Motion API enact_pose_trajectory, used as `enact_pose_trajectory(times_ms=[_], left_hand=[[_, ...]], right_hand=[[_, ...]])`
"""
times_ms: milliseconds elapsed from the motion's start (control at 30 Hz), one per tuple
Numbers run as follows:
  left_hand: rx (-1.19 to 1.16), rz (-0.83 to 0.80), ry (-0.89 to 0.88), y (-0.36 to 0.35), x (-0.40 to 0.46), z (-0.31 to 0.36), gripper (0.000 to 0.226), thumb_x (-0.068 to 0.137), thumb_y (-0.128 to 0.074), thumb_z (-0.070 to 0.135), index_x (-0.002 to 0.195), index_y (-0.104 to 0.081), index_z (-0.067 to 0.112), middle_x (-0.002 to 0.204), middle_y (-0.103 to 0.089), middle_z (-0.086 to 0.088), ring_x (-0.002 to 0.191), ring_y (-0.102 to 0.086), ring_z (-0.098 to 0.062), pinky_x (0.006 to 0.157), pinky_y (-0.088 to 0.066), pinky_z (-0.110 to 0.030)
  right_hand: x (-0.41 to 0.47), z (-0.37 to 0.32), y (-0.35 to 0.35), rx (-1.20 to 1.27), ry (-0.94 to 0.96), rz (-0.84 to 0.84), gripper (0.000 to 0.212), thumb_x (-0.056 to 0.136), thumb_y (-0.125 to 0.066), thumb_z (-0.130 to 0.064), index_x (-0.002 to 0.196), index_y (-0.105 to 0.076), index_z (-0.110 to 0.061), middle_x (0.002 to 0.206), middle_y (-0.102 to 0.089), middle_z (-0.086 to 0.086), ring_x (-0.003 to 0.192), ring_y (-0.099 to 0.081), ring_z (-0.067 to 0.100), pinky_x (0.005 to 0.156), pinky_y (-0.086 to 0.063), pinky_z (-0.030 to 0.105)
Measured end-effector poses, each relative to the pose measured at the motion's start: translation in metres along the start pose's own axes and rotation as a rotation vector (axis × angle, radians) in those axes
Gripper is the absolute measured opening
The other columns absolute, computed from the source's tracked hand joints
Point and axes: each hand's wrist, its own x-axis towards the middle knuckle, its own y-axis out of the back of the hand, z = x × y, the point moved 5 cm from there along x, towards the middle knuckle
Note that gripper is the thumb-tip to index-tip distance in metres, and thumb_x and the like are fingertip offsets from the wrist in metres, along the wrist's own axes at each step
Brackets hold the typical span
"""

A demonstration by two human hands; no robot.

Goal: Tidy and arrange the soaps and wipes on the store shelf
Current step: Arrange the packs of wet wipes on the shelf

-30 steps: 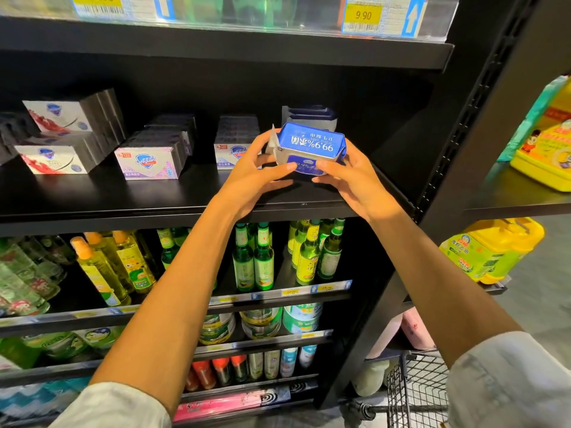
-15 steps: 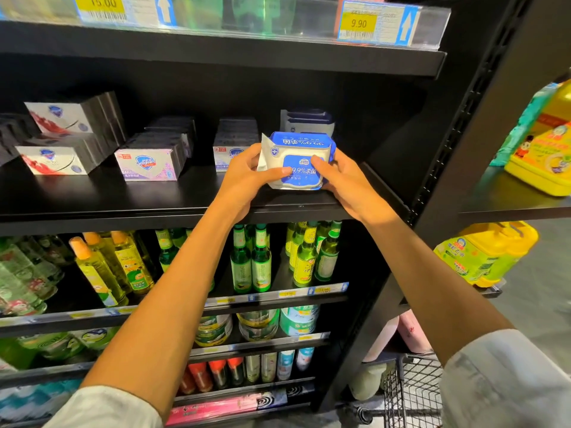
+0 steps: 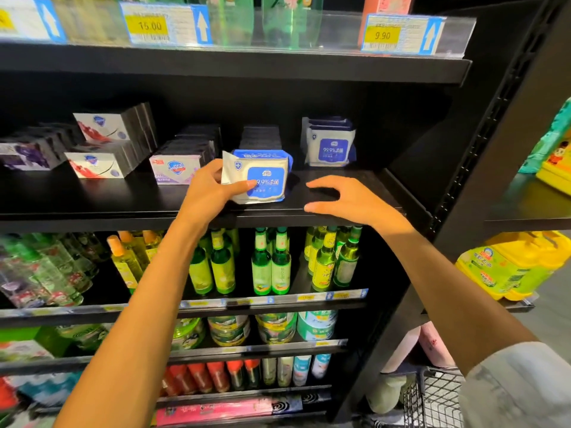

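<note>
A blue and white pack of wipes [image 3: 264,177] stands upright on the black shelf [image 3: 92,208], near its front edge. My left hand [image 3: 213,186] grips its left side, thumb on the front label. My right hand [image 3: 343,199] hovers to the right of the pack with fingers spread and relaxed, holding nothing. More wipes packs [image 3: 330,143] stand in a row at the back right. Soap boxes [image 3: 176,168] sit in rows to the left, with white and red soap boxes [image 3: 102,162] stacked further left.
Green bottles [image 3: 272,267] fill the shelf below, cans and tubes lower down. Price tags [image 3: 398,34] line the shelf above. Yellow jugs [image 3: 506,267] stand on the neighbouring rack at right. A wire shopping cart [image 3: 432,396] is at bottom right.
The wipes pack has been turned upright and set down on the shelf. My right hand has let go of it and moved away to the right. The view has shifted upward.
</note>
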Motion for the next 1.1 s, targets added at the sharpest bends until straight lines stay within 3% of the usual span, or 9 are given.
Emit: enact_pose_trajectory(times_ms=[133, 300, 367, 467, 533, 633, 767, 900, 1100], left_hand=[[0.084, 0.020, 0.008, 0.017, 0.006, -0.002, 0.055, 0.079, -0.090, 0.023, 0.126, -0.065, 0.015, 0.113, -0.077, 0.004, 0.102, -0.074, -0.009, 0.082, -0.062, -0.027], [0.178, 0.045, 0.013, 0.024, 0.016, -0.009, 0.059, 0.076, -0.092, 0.030, 0.124, -0.063, 0.015, 0.117, -0.075, 0.004, 0.107, -0.072, -0.012, 0.092, -0.061, -0.040], [0.229, 0.063, 0.000, 0.022, 0.018, -0.007, 0.062, 0.076, -0.092, 0.034, 0.126, -0.059, 0.016, 0.121, -0.072, 0.005, 0.111, -0.069, -0.012, 0.090, -0.061, -0.038], [0.254, 0.073, -0.005, 0.018, 0.016, -0.001, 0.079, 0.081, -0.089, 0.027, 0.145, -0.043, 0.019, 0.131, -0.061, 0.006, 0.119, -0.060, -0.011, 0.088, -0.055, -0.028], [0.271, 0.084, -0.032, 0.017, 0.010, 0.001, 0.093, 0.082, -0.088, 0.025, 0.156, -0.031, 0.021, 0.143, -0.054, 0.003, 0.126, -0.054, -0.012, 0.098, -0.053, -0.032], [0.345, 0.205, -0.166, 0.022, -0.006, 0.004, 0.093, 0.084, -0.087, 0.024, 0.158, -0.030, 0.020, 0.154, -0.046, -0.005, 0.136, -0.049, -0.017, 0.107, -0.047, -0.034], [0.554, 0.353, -0.420, 0.017, -0.040, 0.016, 0.066, 0.093, -0.077, 0.028, 0.149, -0.046, 0.015, 0.143, -0.050, -0.008, 0.134, -0.046, -0.020, 0.107, -0.038, -0.028], [0.660, 0.145, -0.605, -0.023, -0.052, 0.021, 0.043, 0.096, -0.073, 0.036, 0.129, -0.065, 0.010, 0.127, -0.060, -0.008, 0.121, -0.056, -0.026, 0.104, -0.043, -0.034], [0.787, -0.304, -0.494, -0.083, -0.028, 0.012, 0.064, 0.096, -0.061, 0.059, 0.148, -0.054, 0.022, 0.144, -0.055, 0.002, 0.131, -0.054, -0.017, 0.106, -0.049, -0.040]], right_hand=[[0.001, -0.003, -0.006, -0.196, 0.092, -0.079, 0.079, 0.075, -0.082, -0.064, 0.143, -0.060, -0.031, 0.150, -0.055, -0.010, 0.135, -0.050, 0.008, 0.111, -0.038, 0.024], [0.001, 0.000, -0.008, -0.240, 0.107, -0.078, 0.080, 0.075, -0.079, -0.066, 0.144, -0.060, -0.031, 0.152, -0.053, -0.008, 0.139, -0.048, 0.012, 0.116, -0.037, 0.031], [0.000, 0.000, -0.008, -0.235, 0.102, -0.077, 0.079, 0.076, -0.079, -0.067, 0.144, -0.060, -0.032, 0.152, -0.053, -0.008, 0.139, -0.048, 0.012, 0.115, -0.037, 0.032], [0.000, -0.001, -0.006, -0.227, 0.088, -0.076, 0.078, 0.077, -0.079, -0.065, 0.145, -0.058, -0.032, 0.153, -0.052, -0.009, 0.139, -0.047, 0.011, 0.111, -0.036, 0.027], [0.000, -0.001, -0.007, -0.232, 0.080, -0.086, 0.075, 0.079, -0.077, -0.065, 0.144, -0.059, -0.034, 0.152, -0.052, -0.010, 0.138, -0.047, 0.009, 0.108, -0.035, 0.025], [0.001, 0.000, -0.005, -0.134, 0.029, -0.062, 0.062, 0.082, -0.073, -0.067, 0.135, -0.065, -0.038, 0.140, -0.059, -0.018, 0.125, -0.052, 0.001, 0.103, -0.039, 0.022], [0.004, 0.004, 0.005, 0.127, -0.049, 0.081, 0.035, 0.092, -0.070, -0.055, 0.121, -0.073, -0.035, 0.112, -0.067, -0.029, 0.102, -0.059, -0.019, 0.091, -0.044, 0.013], [0.016, 0.013, 0.019, 0.272, -0.147, 0.284, 0.032, 0.093, -0.075, -0.040, 0.120, -0.071, -0.025, 0.103, -0.064, -0.022, 0.098, -0.061, -0.005, 0.081, -0.048, 0.015], [0.049, 0.044, 0.040, 0.305, -0.286, 0.512, 0.057, 0.084, -0.086, -0.030, 0.130, -0.060, -0.010, 0.124, -0.066, 0.003, 0.114, -0.064, 0.014, 0.092, -0.054, 0.028]])
